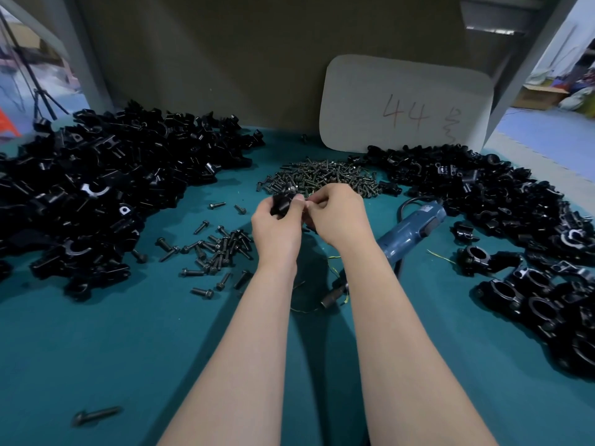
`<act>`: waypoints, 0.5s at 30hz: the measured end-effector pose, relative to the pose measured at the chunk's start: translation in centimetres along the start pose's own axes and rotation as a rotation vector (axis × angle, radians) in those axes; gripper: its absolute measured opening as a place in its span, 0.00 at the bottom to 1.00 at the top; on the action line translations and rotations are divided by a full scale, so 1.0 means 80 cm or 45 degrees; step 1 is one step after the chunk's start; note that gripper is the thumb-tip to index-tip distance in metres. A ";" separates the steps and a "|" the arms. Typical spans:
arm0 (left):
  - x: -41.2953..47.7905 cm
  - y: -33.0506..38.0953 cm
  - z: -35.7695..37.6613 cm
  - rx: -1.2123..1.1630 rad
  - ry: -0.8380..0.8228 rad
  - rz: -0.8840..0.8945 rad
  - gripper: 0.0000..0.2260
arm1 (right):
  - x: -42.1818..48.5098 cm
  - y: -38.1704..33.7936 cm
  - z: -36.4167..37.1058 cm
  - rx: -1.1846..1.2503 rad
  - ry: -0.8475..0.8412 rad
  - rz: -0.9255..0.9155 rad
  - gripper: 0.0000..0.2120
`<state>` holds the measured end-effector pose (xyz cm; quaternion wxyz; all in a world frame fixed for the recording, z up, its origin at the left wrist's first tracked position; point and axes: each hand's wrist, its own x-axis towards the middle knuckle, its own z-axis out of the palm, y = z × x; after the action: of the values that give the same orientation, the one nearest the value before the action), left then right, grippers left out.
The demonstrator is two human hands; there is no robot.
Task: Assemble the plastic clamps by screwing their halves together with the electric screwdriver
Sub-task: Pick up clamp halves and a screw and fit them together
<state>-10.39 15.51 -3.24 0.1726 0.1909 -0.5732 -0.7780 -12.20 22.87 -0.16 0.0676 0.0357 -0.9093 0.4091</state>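
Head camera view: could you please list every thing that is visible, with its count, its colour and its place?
clamp halves: large pile, black, left side of the table
clamps: large pile, black, right side; some look assembled
screws: heap, dark metal, centre, far side
bolts: many, black, scattered left of centre
single bolt: one, black, lower left, alone
electric screwdriver: one, blue, lying right of centre
card: one, white, marked 44, standing at the back
table: one, teal surface, under everything
clamp piece: one, black, held above the centre
left hand: one, grips the clamp piece
right hand: one, fingers curled at the clamp piece; what they pinch is hidden
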 end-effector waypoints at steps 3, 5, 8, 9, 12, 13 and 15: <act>0.002 -0.003 -0.001 0.062 0.012 0.054 0.09 | 0.000 0.001 0.005 -0.004 -0.014 0.010 0.08; 0.003 -0.005 -0.003 0.111 0.038 0.094 0.07 | -0.001 0.000 0.008 -0.003 -0.035 0.018 0.09; 0.005 -0.007 -0.005 0.217 0.079 0.154 0.08 | -0.001 0.001 0.007 -0.005 -0.079 0.024 0.11; 0.005 -0.007 -0.005 0.267 0.090 0.183 0.10 | -0.001 0.001 0.004 -0.014 -0.080 0.015 0.11; 0.005 -0.008 -0.005 0.452 0.133 0.272 0.13 | 0.000 -0.003 -0.005 -0.024 -0.008 -0.091 0.10; 0.004 -0.008 -0.005 0.492 0.140 0.286 0.14 | 0.000 -0.005 -0.006 -0.002 0.014 -0.127 0.08; 0.003 -0.009 -0.005 0.541 0.146 0.287 0.15 | -0.001 -0.010 -0.004 0.044 0.023 -0.157 0.06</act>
<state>-10.45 15.29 -4.05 0.2465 0.2014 -0.7310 -0.6036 -11.96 22.57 0.66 0.1003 0.0891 -0.8975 0.4202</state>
